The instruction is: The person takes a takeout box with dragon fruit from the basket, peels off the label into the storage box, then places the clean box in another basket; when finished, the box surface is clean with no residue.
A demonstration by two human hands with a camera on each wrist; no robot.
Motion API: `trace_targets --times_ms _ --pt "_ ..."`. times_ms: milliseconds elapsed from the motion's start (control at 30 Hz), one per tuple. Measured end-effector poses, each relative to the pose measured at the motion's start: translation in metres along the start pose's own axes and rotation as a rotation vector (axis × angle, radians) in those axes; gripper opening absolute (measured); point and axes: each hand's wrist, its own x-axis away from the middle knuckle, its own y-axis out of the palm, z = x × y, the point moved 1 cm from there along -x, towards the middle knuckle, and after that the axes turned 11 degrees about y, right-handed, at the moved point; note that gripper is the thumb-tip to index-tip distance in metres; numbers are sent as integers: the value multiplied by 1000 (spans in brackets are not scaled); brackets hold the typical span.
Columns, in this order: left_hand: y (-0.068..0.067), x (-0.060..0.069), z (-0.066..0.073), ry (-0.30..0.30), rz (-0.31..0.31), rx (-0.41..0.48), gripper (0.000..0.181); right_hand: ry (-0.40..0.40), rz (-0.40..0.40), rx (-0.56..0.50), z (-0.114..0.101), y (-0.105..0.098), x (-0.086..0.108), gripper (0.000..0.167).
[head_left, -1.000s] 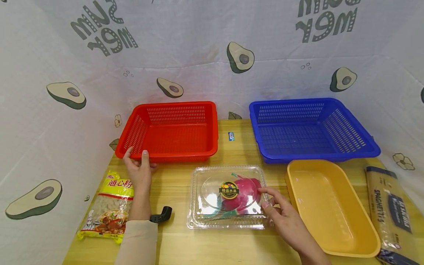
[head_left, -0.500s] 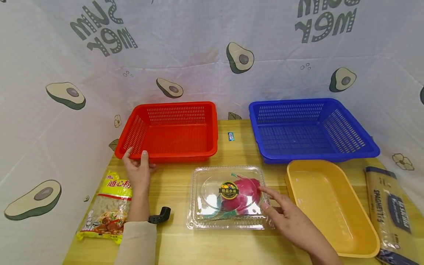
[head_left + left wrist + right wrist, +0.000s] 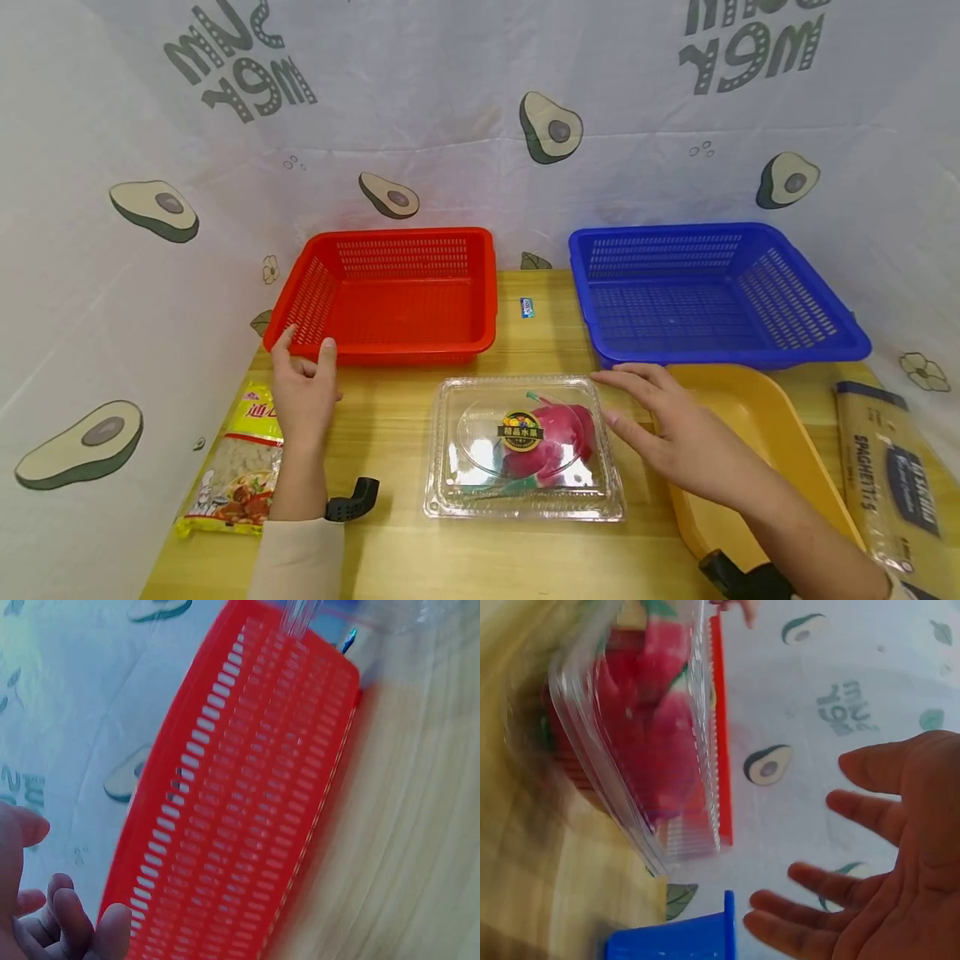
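Note:
A clear plastic clamshell box [image 3: 472, 467] with a red dragon-fruit-like fruit [image 3: 558, 433] inside lies closed on the table, a round label on its lid. My right hand [image 3: 682, 433] hovers beside the box's upper right corner, its fingers spread; in the right wrist view it is apart from the box and holds nothing. At the left, my left hand [image 3: 303, 387] is by the near left corner of the red basket [image 3: 397, 358]. Its fingers are loosely bent around nothing, and the left wrist view shows them close to the basket's side.
A blue basket [image 3: 720, 354] stands at the back right. The yellow tray [image 3: 757, 400] lies partly under my right arm, with a spaghetti pack [image 3: 892, 475] to its right. A bag of pasta [image 3: 240, 467] lies left, and a small blue packet [image 3: 527, 307] sits between the baskets.
My right hand has left the box's right edge, moving up and slightly right with its fingers spreading. My left hand has shifted slightly left and down. The box has stayed in place.

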Motion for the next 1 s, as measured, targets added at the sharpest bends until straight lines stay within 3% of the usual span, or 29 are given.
trace_targets --times_ms 133,267,333,467,633,800,1000 --pt "2 16 14 138 -111 11 60 -110 -15 27 -7 -3 -21 37" --pt "9 38 25 293 -294 32 50 -205 -84 49 -11 4 -43 32" --pt "12 51 30 322 -384 67 46 -245 -120 64 -12 10 -53 31" --pt "22 77 35 288 -512 158 43 -297 -186 100 -16 23 -70 31" --pt "41 99 34 202 -600 262 47 -348 -248 137 -22 38 -84 29" --pt "55 107 30 112 -650 350 47 -375 -295 139 -28 49 -89 27" --pt "60 110 25 96 -689 347 48 -367 -338 137 -29 56 -91 21"
